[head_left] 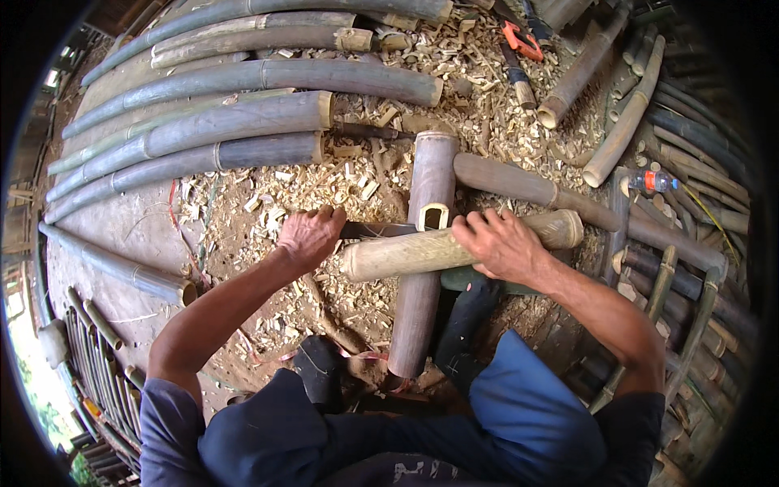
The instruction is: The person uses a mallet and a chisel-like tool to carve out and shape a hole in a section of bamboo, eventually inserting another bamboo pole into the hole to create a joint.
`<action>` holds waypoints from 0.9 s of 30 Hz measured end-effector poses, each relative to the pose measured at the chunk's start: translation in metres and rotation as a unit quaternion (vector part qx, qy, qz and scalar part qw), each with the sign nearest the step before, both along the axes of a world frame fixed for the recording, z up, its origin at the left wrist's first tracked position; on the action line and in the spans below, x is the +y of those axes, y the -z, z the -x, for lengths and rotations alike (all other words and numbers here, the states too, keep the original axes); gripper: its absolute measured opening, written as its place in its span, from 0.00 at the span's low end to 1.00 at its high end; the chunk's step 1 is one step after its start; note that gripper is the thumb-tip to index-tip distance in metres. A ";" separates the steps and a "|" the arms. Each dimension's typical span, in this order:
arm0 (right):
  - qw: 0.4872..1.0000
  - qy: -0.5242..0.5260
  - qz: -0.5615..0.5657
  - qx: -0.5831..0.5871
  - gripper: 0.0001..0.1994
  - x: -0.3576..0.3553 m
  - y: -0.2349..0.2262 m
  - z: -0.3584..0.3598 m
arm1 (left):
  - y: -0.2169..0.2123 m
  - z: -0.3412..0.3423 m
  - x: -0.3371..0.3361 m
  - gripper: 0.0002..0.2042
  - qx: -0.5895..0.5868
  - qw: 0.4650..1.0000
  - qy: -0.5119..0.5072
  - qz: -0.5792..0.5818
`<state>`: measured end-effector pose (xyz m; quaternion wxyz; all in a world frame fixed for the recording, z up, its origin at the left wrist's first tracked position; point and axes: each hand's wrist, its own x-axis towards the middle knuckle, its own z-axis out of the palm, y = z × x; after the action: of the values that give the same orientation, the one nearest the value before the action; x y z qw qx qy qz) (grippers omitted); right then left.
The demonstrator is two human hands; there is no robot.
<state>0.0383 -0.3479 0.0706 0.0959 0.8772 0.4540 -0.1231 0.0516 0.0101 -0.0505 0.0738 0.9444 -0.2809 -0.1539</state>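
Observation:
My left hand (pixel 312 237) is closed in a fist around a knife, whose handle the fingers hide. Its dark, flat blade (pixel 378 230) points right, along the upper side of a pale, scraped bamboo piece (pixel 398 255). My right hand (pixel 505 245) grips that piece from above, right of its middle. The pale piece lies crosswise over a thick grey-brown bamboo section (pixel 414 325) that runs away from me. Just beyond the blade, a squarish hole (pixel 434 216) with pale cut edges opens in this section.
Bamboo chips (pixel 349 300) cover the ground. Long bamboo poles (pixel 235 122) lie at far left; another pole (pixel 519 183) extends rightward from the thick section. An orange-handled saw (pixel 521 40) lies at the far side, a plastic bottle (pixel 652 182) at right. Bamboo stacks (pixel 690 300) fill the right side.

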 end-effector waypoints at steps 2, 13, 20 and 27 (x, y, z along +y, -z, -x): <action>1.000 0.002 0.016 0.013 0.34 0.005 -0.005 0.010 | -0.008 -0.014 -0.006 0.06 0.144 0.989 -0.004 -0.016; 0.965 0.041 -0.091 0.241 0.43 0.014 -0.040 0.081 | -0.007 -0.044 -0.003 0.16 0.252 0.931 -0.155 0.214; 0.976 0.049 -0.100 0.187 0.43 0.002 -0.040 0.076 | -0.042 0.000 -0.035 0.15 0.122 0.989 0.020 0.077; 0.982 0.032 -0.105 0.152 0.45 -0.013 -0.044 0.073 | -0.041 0.004 -0.039 0.10 0.143 0.989 0.013 -0.024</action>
<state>-0.0351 -0.3613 0.1149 -0.0708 0.8676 0.4453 -0.2096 0.0472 -0.0288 -0.0097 0.0884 0.9105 -0.2761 -0.2948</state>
